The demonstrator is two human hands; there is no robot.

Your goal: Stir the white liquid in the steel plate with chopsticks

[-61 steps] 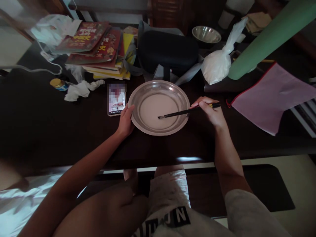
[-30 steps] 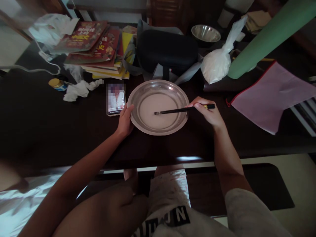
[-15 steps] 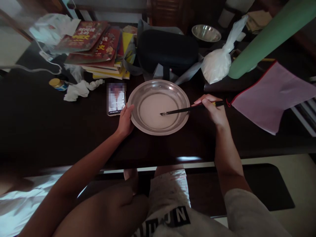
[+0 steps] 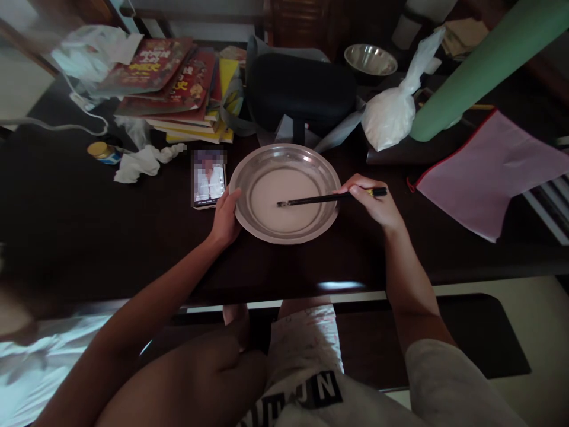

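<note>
A basin [image 4: 288,239] stands on the dark surface [image 4: 111,243], a little in from the near edge and about midway along the part in view. It holds a shallow, cloudy, whitish liquid [image 4: 271,184]. The left hand [image 4: 226,217] grips the basin's left rim, thumb over the lip and fingers outside. The right hand [image 4: 370,199] is closed around dark chopsticks [image 4: 313,200], which slant across the basin's right rim with their tips at the liquid near its middle; whether they reach the bottom is hard to tell through the murk.

A phone [image 4: 210,181], screen lit, lies just left of the basin by the left hand. Farther toward the surface's left edge are crumpled tissue [image 4: 140,164] and a jar [image 4: 105,153]. Toward the far edge sit stacked books [image 4: 166,74], a black case [image 4: 302,92] and a metal bowl [image 4: 371,57]. A knotted white bag [image 4: 389,121], a green tube [image 4: 478,80] and a pink pouch [image 4: 482,172] lie toward the right.
</note>
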